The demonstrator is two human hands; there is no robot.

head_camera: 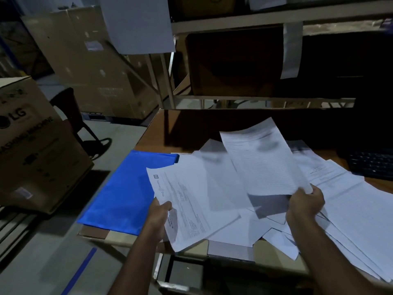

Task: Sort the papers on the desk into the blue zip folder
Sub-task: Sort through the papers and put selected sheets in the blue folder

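Observation:
The blue zip folder [123, 192] lies flat on the left end of the brown desk [187, 128]. Several white printed papers [350, 209] are spread loosely over the middle and right of the desk. My left hand [159, 213] grips the left edge of a printed sheet [191, 207] that partly overlaps the folder's right side. My right hand [306, 203] pinches the lower corner of another printed sheet [261, 158], lifted and tilted above the pile.
A dark keyboard [372, 165] sits at the desk's right rear. A metal shelf rack [255, 18] rises behind the desk. An LG cardboard box [32, 145] stands on the left, with a chair [70, 111] and more boxes [91, 64] beyond.

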